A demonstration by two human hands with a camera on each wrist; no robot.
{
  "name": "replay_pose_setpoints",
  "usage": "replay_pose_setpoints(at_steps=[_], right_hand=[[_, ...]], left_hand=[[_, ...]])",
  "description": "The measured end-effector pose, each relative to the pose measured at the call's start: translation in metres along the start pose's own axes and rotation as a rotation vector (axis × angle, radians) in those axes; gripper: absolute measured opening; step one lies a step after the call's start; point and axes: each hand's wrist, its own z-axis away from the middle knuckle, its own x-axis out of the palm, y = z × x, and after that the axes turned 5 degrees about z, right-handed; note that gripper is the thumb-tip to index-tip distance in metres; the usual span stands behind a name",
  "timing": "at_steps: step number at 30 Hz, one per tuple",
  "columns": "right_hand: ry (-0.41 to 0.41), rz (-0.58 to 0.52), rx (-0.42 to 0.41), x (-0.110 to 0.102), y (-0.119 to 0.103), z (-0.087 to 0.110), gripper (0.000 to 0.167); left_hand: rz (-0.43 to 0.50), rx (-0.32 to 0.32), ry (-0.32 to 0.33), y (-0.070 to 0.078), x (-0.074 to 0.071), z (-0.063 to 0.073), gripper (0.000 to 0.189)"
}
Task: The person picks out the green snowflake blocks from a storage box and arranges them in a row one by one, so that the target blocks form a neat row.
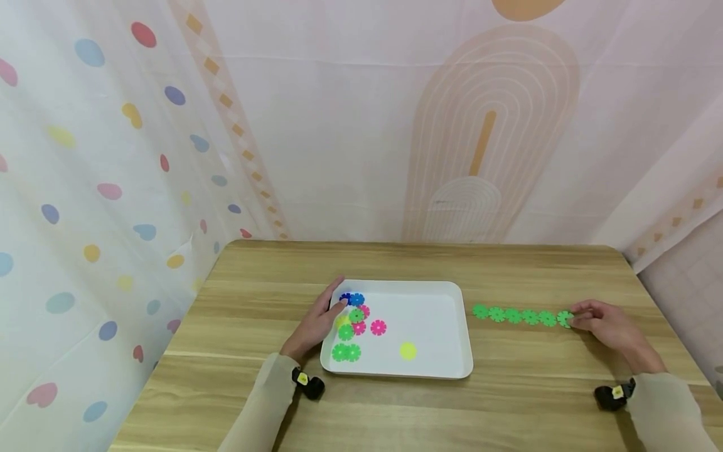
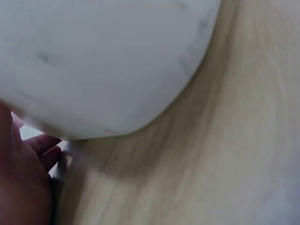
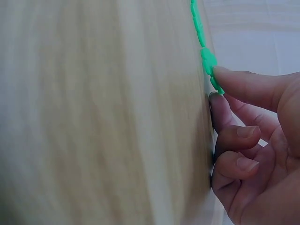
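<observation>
A white tray (image 1: 432, 314) lies on the table, and my left hand (image 1: 316, 323) grips its left rim, thumb over the inside and fingers along the outer side. In the left wrist view the tray's wall (image 2: 108, 70) fills the top, with the fingers at its lower edge. To the right of the tray, several green snowflake discs (image 1: 513, 316) form a straight row. My right hand (image 1: 612, 329) pinches the green snowflake disc (image 1: 563, 319) at the row's right end between thumb and fingers. In the right wrist view this disc (image 3: 208, 61) shows nearly edge-on, partly hidden by the thumb.
Inside the tray, blue discs (image 1: 358, 299), pink discs (image 1: 378, 328) and green discs (image 1: 346, 353) cluster toward the left. A yellow disc (image 1: 408, 351) lies apart, nearer the front right. A patterned curtain (image 1: 350, 138) hangs behind the wooden table (image 1: 407, 414).
</observation>
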Motion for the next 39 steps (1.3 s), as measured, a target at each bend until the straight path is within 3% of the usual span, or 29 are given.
replay_pose_setpoints(at_steps=[2, 7, 11, 15, 23, 26, 33, 39], right_hand=[[0.008, 0.005, -0.004, 0.001, -0.001, 0.000, 0.037], [0.025, 0.013, -0.021, 0.003, -0.006, 0.002, 0.033], [0.020, 0.021, -0.028, 0.003, -0.009, 0.002, 0.032], [0.018, 0.021, -0.030, 0.003, -0.009, 0.001, 0.032], [0.020, 0.010, -0.023, 0.002, -0.008, 0.002, 0.035], [0.011, -0.011, -0.021, 0.000, -0.010, 0.002, 0.036], [-0.025, -0.032, -0.084, -0.009, -0.032, -0.008, 0.040], [-0.070, -0.062, -0.128, -0.012, -0.070, -0.021, 0.045]], left_hand=[[0.007, 0.002, 0.005, -0.001, 0.000, 0.000, 0.058], [0.038, 0.015, 0.040, -0.026, 0.002, -0.010, 0.058], [0.035, 0.034, 0.055, -0.028, 0.003, -0.010, 0.057], [0.024, 0.027, 0.053, -0.024, 0.002, -0.008, 0.057], [0.000, 0.012, 0.018, 0.009, 0.001, 0.009, 0.057], [0.000, 0.009, 0.012, 0.011, 0.002, 0.010, 0.057], [0.025, 0.020, 0.045, -0.022, 0.003, -0.009, 0.057], [0.026, 0.037, 0.074, -0.028, 0.005, -0.011, 0.055]])
